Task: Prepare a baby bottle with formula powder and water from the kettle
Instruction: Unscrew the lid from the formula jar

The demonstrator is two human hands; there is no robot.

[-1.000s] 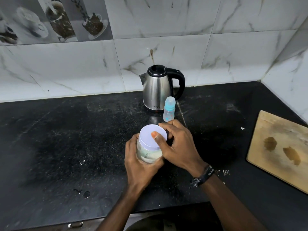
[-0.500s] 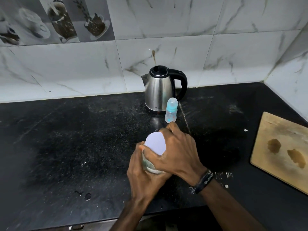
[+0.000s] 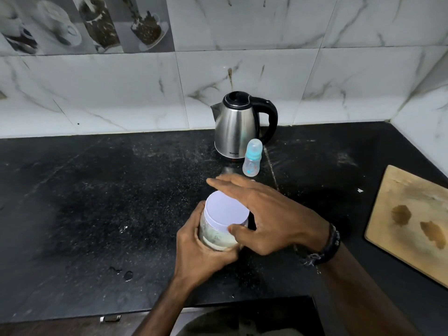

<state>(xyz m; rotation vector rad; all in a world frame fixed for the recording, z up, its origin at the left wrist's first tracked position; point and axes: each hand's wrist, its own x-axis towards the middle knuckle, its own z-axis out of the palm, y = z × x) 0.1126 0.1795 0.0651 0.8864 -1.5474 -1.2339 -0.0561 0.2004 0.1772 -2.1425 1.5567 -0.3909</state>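
Looks like the lid-opening step; left hand [image 3: 203,246] is gripping the formula jar [image 3: 221,229] near the counter's [image 3: 97,202] front edge, right hand [image 3: 269,217] spread open, thumb touching the white lid [image 3: 226,209]; next it's needing a re-grip and twist; jar's standing upright, lid up; baby bottle [image 3: 252,157] and kettle [image 3: 238,127] waiting by the back edge.

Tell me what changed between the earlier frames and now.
The right hand let go of the white lid: its fingers, clamped over it half a second ago, now spread flat above, thumb at the rim. The left hand still grips the jar, lid on. Kettle, baby bottle and cutting board stayed put.
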